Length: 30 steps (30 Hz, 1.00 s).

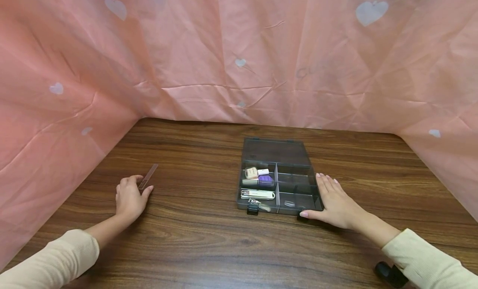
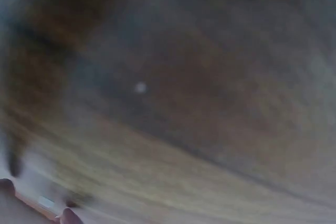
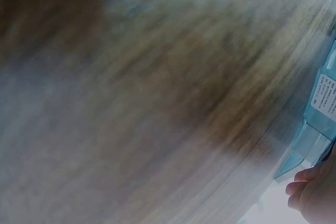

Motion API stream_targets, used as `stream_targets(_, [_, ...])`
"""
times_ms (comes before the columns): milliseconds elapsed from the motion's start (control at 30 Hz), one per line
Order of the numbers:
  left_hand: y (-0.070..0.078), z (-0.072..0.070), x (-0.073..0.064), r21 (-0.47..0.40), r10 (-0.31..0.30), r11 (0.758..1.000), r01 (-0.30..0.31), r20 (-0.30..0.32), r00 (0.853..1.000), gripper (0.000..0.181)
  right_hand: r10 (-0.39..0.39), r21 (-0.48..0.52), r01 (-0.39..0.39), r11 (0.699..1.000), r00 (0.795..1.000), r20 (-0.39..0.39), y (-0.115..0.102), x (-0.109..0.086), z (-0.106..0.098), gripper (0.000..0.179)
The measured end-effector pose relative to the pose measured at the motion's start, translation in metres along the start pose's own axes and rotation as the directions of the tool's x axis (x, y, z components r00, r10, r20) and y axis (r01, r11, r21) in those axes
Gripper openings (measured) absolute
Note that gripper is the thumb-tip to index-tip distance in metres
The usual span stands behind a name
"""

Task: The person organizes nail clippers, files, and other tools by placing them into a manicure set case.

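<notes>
A smoky clear divided case [image 1: 277, 185] stands on the table with its lid [image 1: 275, 151] laid back. Its left compartments hold a cream nail polish bottle [image 1: 252, 172], a purple one [image 1: 265, 180], a nail clipper [image 1: 257, 194] and a smaller clipper [image 1: 254, 202]. A small clear piece [image 1: 289, 203] lies in the front right compartment. My right hand [image 1: 337, 204] rests against the case's right side, fingers extended, thumb at the front corner. At the left, my left hand [image 1: 130, 197] has thumb and fingers either side of a thin clear strip [image 1: 150, 174], apparently with a gap.
Pink curtains [image 1: 224, 52] with pale hearts hang behind and along both sides of the wooden table [image 1: 194, 239]. A black object [image 1: 390, 274] is by the right sleeve. A printed label [image 3: 325, 97] shows on the case in the right wrist view.
</notes>
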<state>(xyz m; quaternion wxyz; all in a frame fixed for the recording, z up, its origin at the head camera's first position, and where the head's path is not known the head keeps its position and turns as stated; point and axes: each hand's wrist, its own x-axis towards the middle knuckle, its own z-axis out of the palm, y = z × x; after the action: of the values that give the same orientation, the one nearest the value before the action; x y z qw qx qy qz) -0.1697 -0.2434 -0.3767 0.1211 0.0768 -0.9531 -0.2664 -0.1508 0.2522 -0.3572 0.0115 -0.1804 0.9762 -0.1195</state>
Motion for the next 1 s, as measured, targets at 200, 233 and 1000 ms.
stream_targets(200, [-0.006, -0.005, -0.001, 0.014, -0.114, 0.993, 0.113, 0.039, 0.993, 0.043, -0.004, 0.001, 0.004, 1.000, 1.000, -0.001, -0.001, 0.000, 0.000, 0.114])
stream_targets(233, [-0.007, -0.005, -0.001, 0.017, -0.117, 0.993, 0.117, 0.045, 0.992, 0.042, -0.005, 0.001, 0.005, 1.000, 1.000, -0.002, -0.001, 0.000, 0.000, 0.114])
stream_targets(1000, [-0.006, -0.008, 0.010, 0.078, -0.158, 0.985, 0.151, 0.080, 0.984, 0.030, -0.002, -0.009, 0.002, 1.000, 1.000, -0.006, -0.001, 0.000, 0.000, 0.114])
